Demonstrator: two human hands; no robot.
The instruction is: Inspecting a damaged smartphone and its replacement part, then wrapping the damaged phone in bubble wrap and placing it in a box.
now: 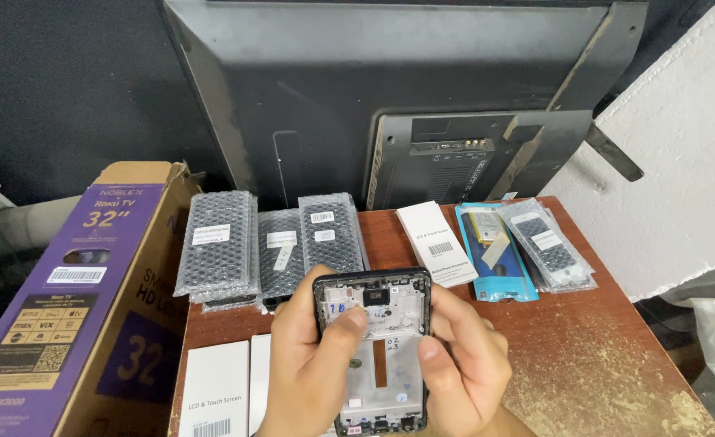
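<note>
head view: phone frame (378, 348) held above the wooden table (600, 356), long axis running away from the person, inner side up; left hand (313, 368) grips its left edge, thumb seemingly pressing inside; right hand (463, 360) clasps the right edge

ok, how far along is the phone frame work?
Done: one phone frame is unpacked, its bare inner side facing up. In hand: both hands hold it, left hand with thumb on the upper part, right hand with thumb on the middle. Left: the bubble-wrapped packs at the back of the table and the white boxes lie closed.
</note>
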